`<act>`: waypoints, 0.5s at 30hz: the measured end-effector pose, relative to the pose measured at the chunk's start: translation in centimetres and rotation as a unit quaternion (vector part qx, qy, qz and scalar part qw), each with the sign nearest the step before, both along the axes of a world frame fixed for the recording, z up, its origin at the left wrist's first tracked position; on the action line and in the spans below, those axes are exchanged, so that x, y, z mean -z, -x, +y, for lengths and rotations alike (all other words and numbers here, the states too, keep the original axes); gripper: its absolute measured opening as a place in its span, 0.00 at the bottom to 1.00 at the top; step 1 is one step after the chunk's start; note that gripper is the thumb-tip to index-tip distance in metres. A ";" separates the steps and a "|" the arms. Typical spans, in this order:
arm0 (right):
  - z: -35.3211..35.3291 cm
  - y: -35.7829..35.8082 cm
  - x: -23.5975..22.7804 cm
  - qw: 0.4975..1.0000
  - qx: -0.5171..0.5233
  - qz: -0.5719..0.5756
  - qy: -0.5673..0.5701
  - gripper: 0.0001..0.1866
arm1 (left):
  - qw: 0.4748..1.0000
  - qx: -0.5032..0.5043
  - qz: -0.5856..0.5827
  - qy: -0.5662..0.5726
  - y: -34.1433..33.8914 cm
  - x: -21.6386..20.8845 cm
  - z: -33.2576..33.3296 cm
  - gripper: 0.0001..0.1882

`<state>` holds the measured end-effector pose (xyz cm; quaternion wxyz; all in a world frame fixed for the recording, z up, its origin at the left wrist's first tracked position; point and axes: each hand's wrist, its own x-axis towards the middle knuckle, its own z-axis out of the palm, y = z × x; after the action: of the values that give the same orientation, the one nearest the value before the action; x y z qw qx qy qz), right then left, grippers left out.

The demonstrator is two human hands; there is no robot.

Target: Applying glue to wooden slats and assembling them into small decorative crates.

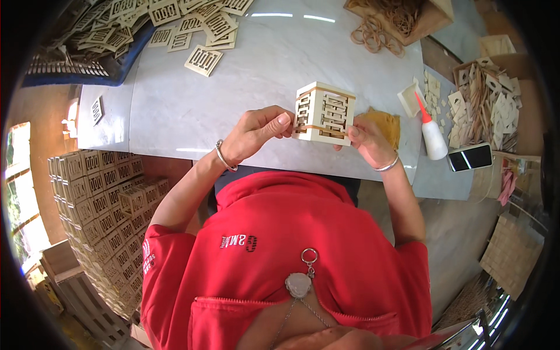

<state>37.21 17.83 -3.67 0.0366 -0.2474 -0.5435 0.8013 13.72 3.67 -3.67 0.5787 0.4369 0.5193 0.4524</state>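
Between my two hands is a pale wooden lattice box (324, 114) with cut-out slots in its sides. Rubber bands run around it near the top and the bottom. My left hand (262, 127), closed with the thumb along its fingers, meets the box's left side. The fingers of my right hand (371, 142) pinch its lower right corner, thumb in front. The box is held up over the grey table (233, 111), slightly tilted. A yellow-brown cloth (385, 126) lies just behind my right hand.
Loose slotted panels (203, 60) lie at the far left beside a blue crate (125, 70) full of them. Rubber bands (378, 38) spill from a carton at the back. Right stand a red-tipped glue bottle (433, 137), a phone (471, 157) and wood scraps (487, 102). Finished-looking boxes (99, 210) are stacked left.
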 end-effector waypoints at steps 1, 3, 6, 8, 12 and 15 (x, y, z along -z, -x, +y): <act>-0.1 -0.1 0.1 1.000 -0.001 0.012 0.007 0.32 | 1.000 -0.005 0.000 -0.005 -0.1 -0.1 -0.2 0.27; -0.3 0.1 0.1 1.000 -0.010 0.025 0.010 0.32 | 0.999 -0.032 -0.029 -0.019 0.0 -0.2 -0.6 0.23; -1.1 1.0 -0.2 0.998 -0.034 0.049 0.004 0.28 | 0.997 -0.070 0.004 -0.021 0.6 -0.8 -2.1 0.19; -1.8 1.7 -0.3 0.998 -0.001 -0.005 -0.065 0.25 | 0.988 -0.128 0.069 -0.057 0.7 -1.6 -2.9 0.19; -3.5 3.8 -2.0 0.976 -0.047 -0.021 -0.212 0.29 | 0.945 -0.157 0.236 -0.163 1.1 -5.1 -5.3 0.30; -5.1 6.7 -3.1 0.947 -0.147 0.009 -0.287 0.30 | 0.876 -0.182 0.380 -0.235 0.5 -4.3 -8.6 0.18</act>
<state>30.56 12.75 -0.57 -0.0067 -0.1365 -0.7801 0.6105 13.22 -4.95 0.64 0.1242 0.5962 0.6478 0.4577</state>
